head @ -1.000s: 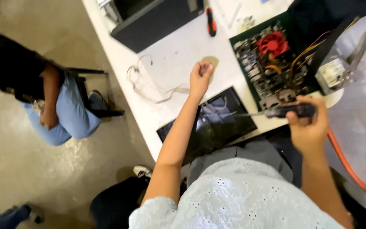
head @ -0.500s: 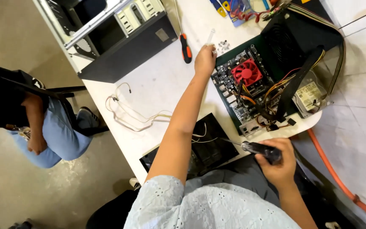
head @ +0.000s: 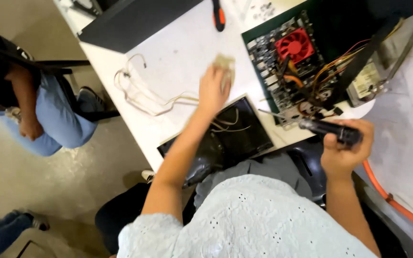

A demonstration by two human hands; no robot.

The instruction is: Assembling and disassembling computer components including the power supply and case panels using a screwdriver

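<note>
Left hand [head: 214,88] stretched out over the white table [head: 178,52], fingers curled on a small pale, tan-coloured piece [head: 225,64] at the fingertips; too blurred to tell what kind of piece, or whether gripped or merely pressed against the tabletop. Right hand [head: 345,153] closed in a fist around a black-handled screwdriver [head: 328,130], thin shaft pointing toward 9 o'clock, tip near the edge of the green circuit board [head: 276,52]. On that board, at 12 o'clock from the right hand, a red cooling fan [head: 294,45], with orange, yellow and black wires [head: 331,71] trailing off toward 3 o'clock. At 6 o'clock from the left hand, a dark flat panel [head: 244,134] half over the table edge, thin wires lying across it. At 9 o'clock from the left hand, a loose loop of pale cable [head: 137,93]. At 12 o'clock, an orange-and-black-handled tool [head: 218,16] lying on the table. Far off at 9 o'clock, another person in blue trousers [head: 58,119], seated.
</note>
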